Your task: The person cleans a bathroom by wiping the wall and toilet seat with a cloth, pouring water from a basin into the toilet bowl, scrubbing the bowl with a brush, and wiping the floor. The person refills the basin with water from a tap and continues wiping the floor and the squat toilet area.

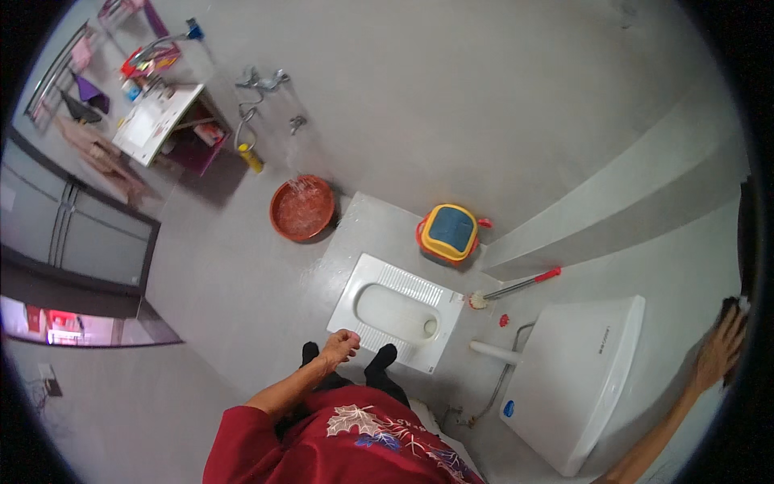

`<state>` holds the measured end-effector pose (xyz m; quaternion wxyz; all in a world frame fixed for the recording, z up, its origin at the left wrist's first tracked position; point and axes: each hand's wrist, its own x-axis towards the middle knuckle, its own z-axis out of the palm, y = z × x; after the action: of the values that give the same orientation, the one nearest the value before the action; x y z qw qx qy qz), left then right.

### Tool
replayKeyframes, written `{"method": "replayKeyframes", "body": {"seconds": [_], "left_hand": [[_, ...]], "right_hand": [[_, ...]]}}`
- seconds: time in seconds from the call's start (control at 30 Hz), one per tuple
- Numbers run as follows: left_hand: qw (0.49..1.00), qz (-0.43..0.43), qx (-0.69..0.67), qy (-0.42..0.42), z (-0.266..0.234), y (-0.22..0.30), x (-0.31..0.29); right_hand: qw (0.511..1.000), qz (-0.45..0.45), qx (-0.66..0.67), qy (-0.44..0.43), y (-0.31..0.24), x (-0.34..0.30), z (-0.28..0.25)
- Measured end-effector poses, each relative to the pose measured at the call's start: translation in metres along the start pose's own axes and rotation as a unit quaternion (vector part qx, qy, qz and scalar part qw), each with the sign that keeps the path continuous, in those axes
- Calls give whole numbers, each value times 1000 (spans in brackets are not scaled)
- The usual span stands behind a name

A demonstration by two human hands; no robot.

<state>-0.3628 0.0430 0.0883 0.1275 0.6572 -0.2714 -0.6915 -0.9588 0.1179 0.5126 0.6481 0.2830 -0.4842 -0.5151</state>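
Red shirt (282,444), lower centre | dark item (730,306), right edge: partly covered by right hand (720,348), fingers spread; judged light, soft, best gripped by edge | left hand (339,347): fingers curled, pinch cannot be told

Take the squat pan (397,308) as the clock's hub, set in the floor (234,266). Look to one o'clock for the bin (449,231), halfway between ten and eleven for the basin (276,213), on the floor below the wall tap (297,123). Farther out, find the table (148,131) at ten, the door (103,252) between nine and ten. See the brush (518,288) just short of three, the cistern (576,379) near four, the left hand (339,347) at eight, the right hand (720,348) beyond the cistern at three.
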Motion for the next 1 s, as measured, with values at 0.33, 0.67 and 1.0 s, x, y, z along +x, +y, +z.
{"method": "replayKeyframes", "body": {"seconds": [0.33,0.67,1.0], "left_hand": [[999,-20,14,-43,16,-21,4],[999,37,-13,-35,-21,6,15],[999,-1,-46,24,-88,-52,2]], "right_hand": [[902,-83,413,-96,-92,-55,-12],[753,-114,556,-333,-71,-149,-108],[671,143,660,-308,-155,-184,-100]]}}
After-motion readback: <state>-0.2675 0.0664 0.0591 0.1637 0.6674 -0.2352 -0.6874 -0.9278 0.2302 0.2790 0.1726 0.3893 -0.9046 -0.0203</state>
